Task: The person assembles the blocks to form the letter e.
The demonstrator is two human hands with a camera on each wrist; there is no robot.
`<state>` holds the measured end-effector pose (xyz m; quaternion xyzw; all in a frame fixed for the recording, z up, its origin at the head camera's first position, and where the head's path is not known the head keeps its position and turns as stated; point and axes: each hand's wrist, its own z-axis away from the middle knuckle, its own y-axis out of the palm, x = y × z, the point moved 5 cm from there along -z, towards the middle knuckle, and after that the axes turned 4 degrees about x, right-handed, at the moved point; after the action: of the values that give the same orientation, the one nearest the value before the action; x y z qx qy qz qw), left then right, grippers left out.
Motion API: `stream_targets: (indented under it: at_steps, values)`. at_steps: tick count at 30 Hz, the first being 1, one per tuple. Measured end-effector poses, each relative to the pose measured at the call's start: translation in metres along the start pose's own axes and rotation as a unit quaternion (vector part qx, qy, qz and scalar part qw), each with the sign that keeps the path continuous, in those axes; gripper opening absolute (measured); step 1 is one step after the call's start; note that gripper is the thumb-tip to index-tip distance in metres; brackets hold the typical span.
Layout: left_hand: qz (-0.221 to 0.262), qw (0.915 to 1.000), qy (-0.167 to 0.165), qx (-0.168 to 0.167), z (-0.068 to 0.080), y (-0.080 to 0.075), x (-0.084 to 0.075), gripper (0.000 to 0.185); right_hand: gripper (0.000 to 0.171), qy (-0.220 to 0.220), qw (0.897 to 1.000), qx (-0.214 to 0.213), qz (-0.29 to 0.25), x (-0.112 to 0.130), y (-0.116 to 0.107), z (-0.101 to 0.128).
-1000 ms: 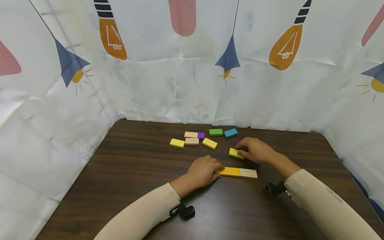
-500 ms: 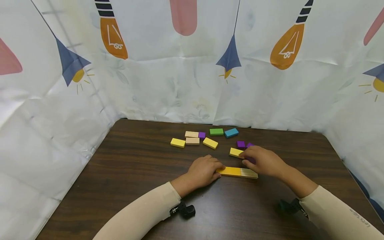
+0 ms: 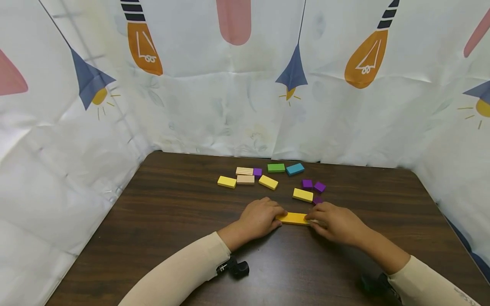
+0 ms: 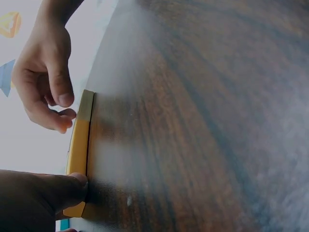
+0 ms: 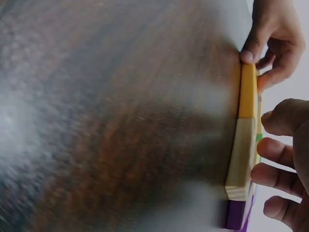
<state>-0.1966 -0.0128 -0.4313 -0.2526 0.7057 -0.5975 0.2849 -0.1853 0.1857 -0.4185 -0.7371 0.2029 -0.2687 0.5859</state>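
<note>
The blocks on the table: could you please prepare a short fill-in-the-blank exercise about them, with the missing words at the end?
The person's ____ hand pinches one end of the orange block.
In the head view, the block directly to the right of the green block is ____.
Exactly ____ yellow blocks lie farther away than the orange block.

Missing words: left; blue; three.
</note>
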Motion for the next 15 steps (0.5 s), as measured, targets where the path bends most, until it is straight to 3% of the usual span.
stream_targets:
  at_steps: [15]
  values:
    - [-0.003,1.0,0.001,-0.003,-0.0008,0.0014,0.0005,0.026,0.025,0.006,0.999,0.012,0.045,0.0045,0.0045,0.0033]
